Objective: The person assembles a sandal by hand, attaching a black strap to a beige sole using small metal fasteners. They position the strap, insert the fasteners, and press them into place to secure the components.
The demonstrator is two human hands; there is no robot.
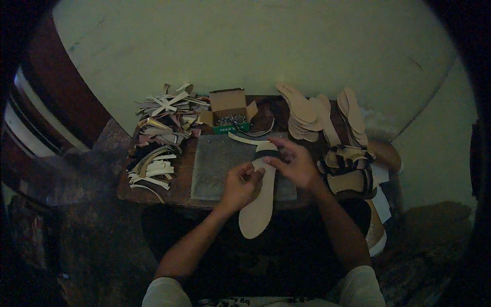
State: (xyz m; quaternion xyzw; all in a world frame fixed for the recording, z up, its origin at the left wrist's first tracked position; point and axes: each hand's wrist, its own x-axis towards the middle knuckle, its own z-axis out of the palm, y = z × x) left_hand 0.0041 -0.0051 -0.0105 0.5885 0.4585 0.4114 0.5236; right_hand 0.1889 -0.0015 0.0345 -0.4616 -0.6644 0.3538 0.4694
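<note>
Pale sleeves (166,294) lay nearest. Leftmost on the bench (185,180), scraps (153,133) were heaped; beside them an open cardboard box (228,101) held small metal pieces (228,121). The left hand (241,187) bunched its grip at the beige insole (258,212), clamped or not I couldn't tell; the right hand (297,165) clamped the insole's dark-banded end over a grey slab (209,166). Stacked insoles (300,112) and sandals (350,182) lay rightmost.

Clock centred on the sole (257,215): plain pale beige, crossed by a black band (265,154). Slab (209,171), 9–10: speckled grey. Strips (158,171), 10: mixed cream, white, brown, dull pink. Box (228,100), 11: brown card, green front. Wall (245,46), 12: pale grey-green. Stacked soles (302,110), 1: light tan. Sandals (349,183), 3: black straps, tan footbeds.
</note>
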